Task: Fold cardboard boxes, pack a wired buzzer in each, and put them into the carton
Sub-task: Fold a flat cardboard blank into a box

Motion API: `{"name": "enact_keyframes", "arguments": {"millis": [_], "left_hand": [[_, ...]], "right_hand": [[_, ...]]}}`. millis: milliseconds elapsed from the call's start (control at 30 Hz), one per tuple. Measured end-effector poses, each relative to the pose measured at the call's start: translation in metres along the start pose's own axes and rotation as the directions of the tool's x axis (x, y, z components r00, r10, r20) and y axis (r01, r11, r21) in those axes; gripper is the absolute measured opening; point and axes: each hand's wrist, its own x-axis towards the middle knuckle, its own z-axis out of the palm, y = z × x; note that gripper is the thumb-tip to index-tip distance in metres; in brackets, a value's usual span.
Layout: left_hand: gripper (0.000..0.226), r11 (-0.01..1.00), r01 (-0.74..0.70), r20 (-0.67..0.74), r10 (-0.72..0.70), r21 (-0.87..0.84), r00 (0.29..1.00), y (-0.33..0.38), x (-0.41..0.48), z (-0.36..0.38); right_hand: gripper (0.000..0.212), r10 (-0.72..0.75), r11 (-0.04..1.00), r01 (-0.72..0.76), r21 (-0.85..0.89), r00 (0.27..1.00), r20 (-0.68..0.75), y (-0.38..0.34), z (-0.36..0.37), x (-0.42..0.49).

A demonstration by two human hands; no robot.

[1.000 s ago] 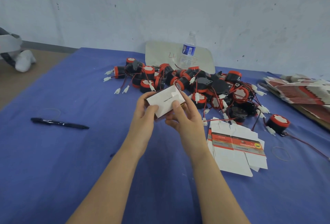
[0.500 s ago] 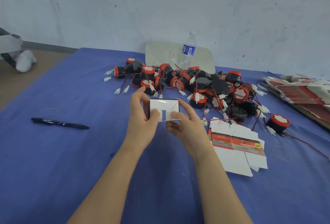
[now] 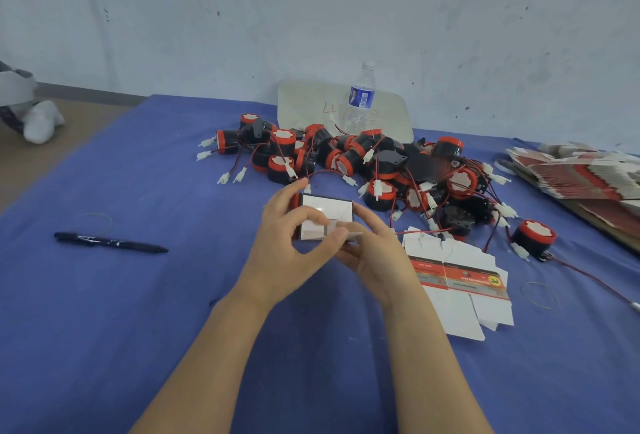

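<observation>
Head view: box (image 3: 327, 212), one, was gripped by left hand (image 3: 287, 243) and right hand (image 3: 374, 250), both pressing end flaps. Flaps wanted tucking squarely, walls held firm. Buzzers (image 3: 346, 156) lay just beyond.

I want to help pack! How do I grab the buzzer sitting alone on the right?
Probably pinch the lone buzzer round its black drum, coming from above. It's round and stubby, apart from the pile, so fingers fit either side. Don't lift it by its red wire, which trails off to the right.
</observation>
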Motion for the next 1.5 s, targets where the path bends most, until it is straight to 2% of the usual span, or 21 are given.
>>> {"name": "enact_keyframes", "arguments": {"millis": [67,133,200,300,433,567,800,1033,1200,1267,1333,1367,1433,1500], "left_hand": [[0.025,1.000,0.009,-0.031,-0.008,0.014,0.999,0.001,0.001,0.001],[0.017,1.000,0.000,-0.103,0.003,0.028,0.995,-0.001,0.004,0.002],[0.011,0.999,-0.008,-0.196,0.014,0.033,0.981,-0.007,0.006,0.003],[0.033,0.998,0.053,-0.277,-0.060,-0.032,0.959,-0.014,0.008,0.003],[0.051,0.997,0.057,-0.208,-0.068,-0.061,0.976,-0.014,0.008,0.009],[0.043,0.997,0.061,-0.175,-0.067,-0.036,0.982,-0.013,0.005,0.015],[0.060,0.997,0.067,-0.179,-0.075,-0.047,0.981,-0.012,0.004,0.018],[0.039,0.991,0.061,-0.258,-0.090,-0.116,0.962,-0.013,0.006,0.014],[0.027,0.954,0.153,-0.302,-0.230,-0.257,0.925,-0.013,0.011,0.010],[0.019,0.904,0.210,-0.307,-0.333,-0.372,0.892,-0.014,0.013,0.008],[0.015,0.822,0.247,-0.286,-0.435,-0.512,0.854,-0.015,0.014,0.007],[0.017,0.790,0.268,-0.265,-0.470,-0.552,0.842,-0.015,0.014,0.008],[0.027,0.747,0.312,-0.207,-0.511,-0.587,0.834,-0.014,0.015,0.009],[0.041,0.742,0.333,-0.159,-0.506,-0.582,0.848,-0.013,0.015,0.011]], "right_hand": [[0.034,0.000,1.000,0.000,0.018,1.000,0.000,0.001,0.001,0.001],[0.027,-0.003,0.999,0.003,0.046,1.000,0.005,0.003,0.004,0.001],[0.029,-0.020,0.998,0.018,0.054,0.999,0.045,0.003,0.008,0.001],[0.030,-0.086,0.996,0.085,0.016,0.990,0.109,0.005,0.014,0.000],[0.032,-0.222,0.968,0.223,-0.118,0.975,0.020,0.012,0.019,0.003],[0.034,-0.238,0.960,0.222,-0.170,0.968,-0.081,0.018,0.023,0.005],[0.044,-0.273,0.947,0.236,-0.218,0.949,-0.155,0.023,0.031,0.004],[0.023,-0.250,0.965,0.240,-0.104,0.963,-0.099,0.018,0.032,0.001],[0.027,-0.321,0.944,0.317,-0.092,0.946,-0.035,0.014,0.032,-0.003],[0.048,-0.316,0.947,0.313,-0.072,0.948,-0.043,0.013,0.033,-0.005],[0.067,-0.248,0.969,0.249,-0.001,0.965,-0.080,0.013,0.034,-0.003],[0.065,-0.222,0.974,0.224,0.031,0.972,-0.077,0.012,0.034,-0.003],[0.047,-0.212,0.975,0.214,0.067,0.977,-0.027,0.011,0.035,-0.003],[0.031,-0.225,0.967,0.220,0.130,0.974,0.017,0.009,0.035,-0.005]]}}
